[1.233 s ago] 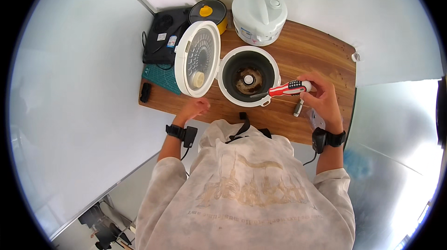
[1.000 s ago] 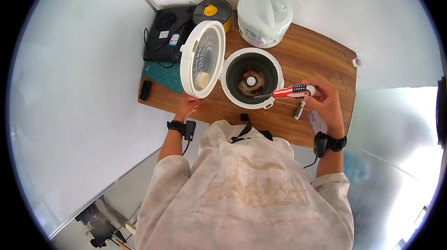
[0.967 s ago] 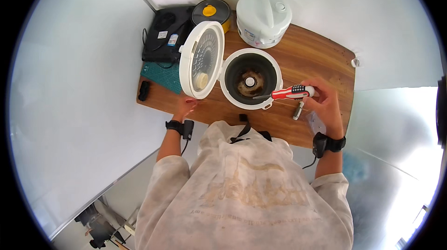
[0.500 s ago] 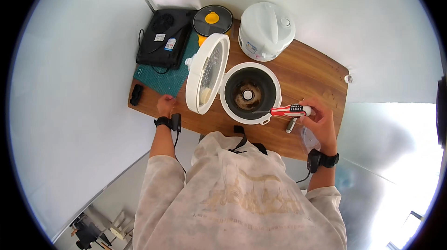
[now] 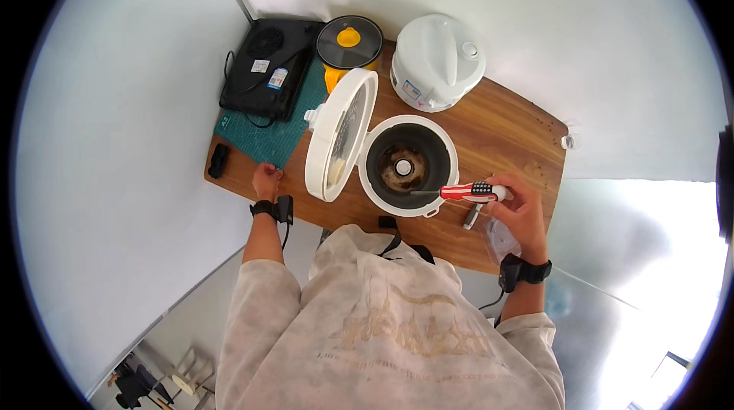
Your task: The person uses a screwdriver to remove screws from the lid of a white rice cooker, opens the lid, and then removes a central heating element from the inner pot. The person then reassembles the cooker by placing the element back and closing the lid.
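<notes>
My right hand (image 5: 524, 215) grips the end of a screwdriver (image 5: 461, 192) with a red, white and dark star-patterned handle. Its thin shaft points left, over the near right rim and into the white rice cooker (image 5: 449, 140). The cooker's lid (image 5: 318, 146) stands open to the left. Inside, the dark cavity has no pot, and a round white centre piece (image 5: 403, 168) sits amid brown stains on the bottom. My left hand (image 5: 266, 181) rests at the table's front left edge by the green mat, fingers curled together; whatever they hold, if anything, is hidden.
Behind the cooker stand a closed white rice cooker (image 5: 437, 62) and a yellow pot with a dark lid (image 5: 349, 47). A black appliance (image 5: 267, 66) lies on the green cutting mat (image 5: 267, 140). Beneath my right hand are a small metal tool (image 5: 472, 217) and a clear plastic bag (image 5: 501, 240).
The whole view has shifted slightly, and the table sits a little lower in the picture. The screwdriver stays in my right hand over the cooker; my left hand stays by the table edge.
</notes>
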A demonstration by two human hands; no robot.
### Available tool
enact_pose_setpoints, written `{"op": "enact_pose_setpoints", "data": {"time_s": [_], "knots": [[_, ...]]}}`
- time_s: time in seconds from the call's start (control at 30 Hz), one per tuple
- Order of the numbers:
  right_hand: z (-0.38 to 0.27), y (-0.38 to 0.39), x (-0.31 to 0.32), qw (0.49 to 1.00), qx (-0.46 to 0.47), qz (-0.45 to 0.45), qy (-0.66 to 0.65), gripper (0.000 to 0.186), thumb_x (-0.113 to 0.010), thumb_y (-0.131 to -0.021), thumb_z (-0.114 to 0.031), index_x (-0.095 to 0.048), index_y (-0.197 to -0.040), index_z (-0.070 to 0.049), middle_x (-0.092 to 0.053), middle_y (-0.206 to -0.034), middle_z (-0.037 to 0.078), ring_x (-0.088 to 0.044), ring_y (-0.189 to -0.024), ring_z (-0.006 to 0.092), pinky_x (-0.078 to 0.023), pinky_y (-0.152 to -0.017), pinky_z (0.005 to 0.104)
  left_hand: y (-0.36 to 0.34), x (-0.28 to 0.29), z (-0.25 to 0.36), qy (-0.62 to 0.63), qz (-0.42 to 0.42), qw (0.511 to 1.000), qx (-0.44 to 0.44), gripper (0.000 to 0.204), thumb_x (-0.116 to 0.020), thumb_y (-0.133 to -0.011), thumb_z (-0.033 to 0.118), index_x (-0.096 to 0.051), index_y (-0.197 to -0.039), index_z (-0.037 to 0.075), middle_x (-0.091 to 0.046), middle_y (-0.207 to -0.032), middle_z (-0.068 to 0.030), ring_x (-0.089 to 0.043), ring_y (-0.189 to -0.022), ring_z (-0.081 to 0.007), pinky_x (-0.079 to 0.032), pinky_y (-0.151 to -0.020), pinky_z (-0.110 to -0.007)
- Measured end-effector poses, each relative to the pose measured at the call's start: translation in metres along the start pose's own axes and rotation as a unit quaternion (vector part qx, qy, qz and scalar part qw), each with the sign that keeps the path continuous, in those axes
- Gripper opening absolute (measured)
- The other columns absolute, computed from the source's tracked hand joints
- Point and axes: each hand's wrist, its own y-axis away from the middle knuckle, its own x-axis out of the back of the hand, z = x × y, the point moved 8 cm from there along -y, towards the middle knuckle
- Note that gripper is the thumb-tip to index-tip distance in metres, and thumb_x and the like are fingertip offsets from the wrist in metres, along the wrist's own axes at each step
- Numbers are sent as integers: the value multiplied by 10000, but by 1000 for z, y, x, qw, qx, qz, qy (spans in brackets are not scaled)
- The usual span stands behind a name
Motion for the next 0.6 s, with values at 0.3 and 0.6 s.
{"op": "enact_pose_setpoints", "data": {"time_s": [0.3, 0.6], "knots": [[3, 2, 6, 1000, 18, 13, -14, 359, -674, -817, 99, -682, -1168, 27, -624, -1114, 57, -639, -1033, 142, -566, -860, 259, 19, 19, -10, 96, -131, 987, 10, 79, -696, -824, 39, -622, -823, 67, -668, -746, -32, -595, -598, -117, -478, -524, -277], [-33, 4, -1, 986, 77, 59, 133, 318, -766, -801, -10, -735, -1117, -17, -672, -977, 78, -682, -869, 153, -606, -769, 284, 166, -46, 130, -84, -506, 851, -117, 387, -618, -981, 426, -717, -952, 53, -709, -839, -65, -666, -773, -166, -521, -709, -304]]}}
